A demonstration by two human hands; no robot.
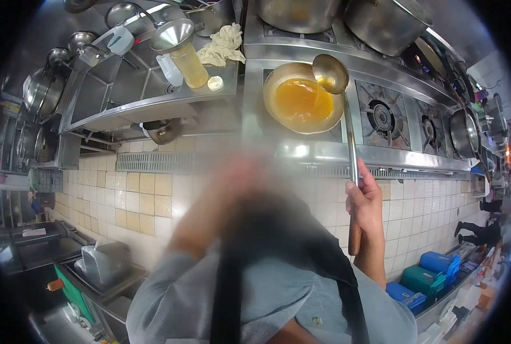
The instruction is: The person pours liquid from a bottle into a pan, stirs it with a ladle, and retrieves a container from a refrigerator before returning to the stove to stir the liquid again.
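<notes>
My right hand [368,202] is wrapped round the long handle of a metal ladle [330,74]. The ladle's bowl is tilted over the right rim of a round pan [276,118], and yellow-orange liquid [301,100] runs from it into the pan. More of that liquid lies in the pan, which stands on the stove. My left hand [247,175] is held in front of my body near the counter edge, blurred by a smear on the view; its fingers cannot be made out.
Large pots [387,26] stand at the stove's back, with bare burners [381,116] right of the pan. At the left are a sink [124,77], a bottle of yellow liquid [190,67] with a funnel [172,34], and a cloth [221,46]. A person [480,232] stands far right.
</notes>
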